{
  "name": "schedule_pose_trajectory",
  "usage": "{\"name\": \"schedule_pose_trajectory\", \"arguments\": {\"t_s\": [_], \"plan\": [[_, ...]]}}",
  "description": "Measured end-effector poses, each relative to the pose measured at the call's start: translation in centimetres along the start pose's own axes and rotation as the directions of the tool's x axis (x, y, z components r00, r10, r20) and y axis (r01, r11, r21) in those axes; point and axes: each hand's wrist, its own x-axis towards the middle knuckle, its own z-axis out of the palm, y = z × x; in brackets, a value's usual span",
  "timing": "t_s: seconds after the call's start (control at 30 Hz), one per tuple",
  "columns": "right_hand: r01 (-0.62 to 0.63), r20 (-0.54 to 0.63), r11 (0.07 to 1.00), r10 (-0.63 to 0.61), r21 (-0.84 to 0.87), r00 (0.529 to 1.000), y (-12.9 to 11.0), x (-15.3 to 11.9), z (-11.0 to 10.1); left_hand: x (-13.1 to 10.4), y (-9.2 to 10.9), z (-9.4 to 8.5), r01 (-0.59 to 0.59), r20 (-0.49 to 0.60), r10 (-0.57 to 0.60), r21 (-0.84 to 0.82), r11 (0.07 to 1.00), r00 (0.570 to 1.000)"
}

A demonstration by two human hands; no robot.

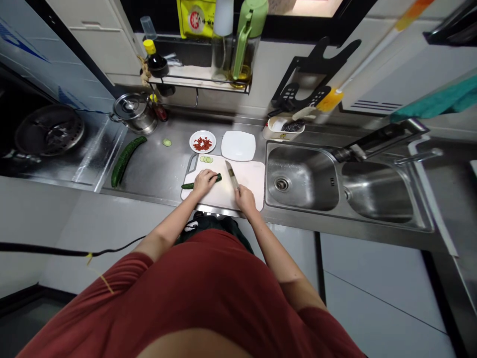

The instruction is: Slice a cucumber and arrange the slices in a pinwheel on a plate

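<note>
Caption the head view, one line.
Left hand steadies cucumber on cutting board; right hand holds knife.

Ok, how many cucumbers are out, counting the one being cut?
2. One cucumber lies on the cutting board under the left hand; a whole cucumber lies on the counter beside the stove. The hand hides part of the first.

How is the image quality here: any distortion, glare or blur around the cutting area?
Head view: strong wide-angle bending curves the steel counter and double sink; soft glare on the sink walls; even overhead light, faint shadows. The left hand on the green cucumber and right hand holding the knife look small but reasonably sharp on the white cutting board.
</note>
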Motion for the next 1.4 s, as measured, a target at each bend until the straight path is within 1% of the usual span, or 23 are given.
{"name": "schedule_pose_trajectory", "arguments": {"t_s": [0.13,0.3,0.43,0.57,0.87,1.07,1.3,1.4], "plan": [[-0.009,0.089,1.000,0.011,-0.030,0.996,-1.4,0.3,-0.2,0.5,-0.2,0.4,-0.061,0.060,0.062,-0.012,0.998,0.996],[0.008,0.120,0.999,-0.003,-0.037,0.993,-2.4,0.5,-0.3,0.7,-0.7,0.9,-0.067,0.108,0.068,-0.012,0.998,0.992],[0.018,0.138,0.999,-0.012,-0.047,0.990,-3.0,0.6,-0.5,0.7,-1.0,1.1,-0.084,0.098,0.086,-0.027,0.996,0.991],[0.024,0.169,0.999,-0.015,-0.048,0.986,-3.6,0.6,-0.6,0.6,-1.0,1.3,-0.077,0.109,0.079,-0.024,0.997,0.991],[0.016,0.193,0.996,0.000,-0.085,0.981,-4.2,0.6,-0.5,0.6,-1.3,1.5,-0.094,0.102,0.097,-0.039,0.995,0.990],[-0.011,0.248,0.998,0.026,-0.065,0.968,-4.7,0.4,-0.6,0.5,-1.1,1.2,-0.064,0.123,0.067,-0.032,0.997,0.990],[-0.004,0.264,0.998,0.021,-0.063,0.964,-4.2,-0.5,-0.6,0.6,-1.4,1.6,-0.111,0.075,0.116,-0.071,0.991,0.990],[-0.003,0.274,0.998,0.021,-0.068,0.962,-4.0,-0.7,-0.7,0.6,-1.3,1.6,-0.113,0.071,0.119,-0.079,0.990,0.990]]}}
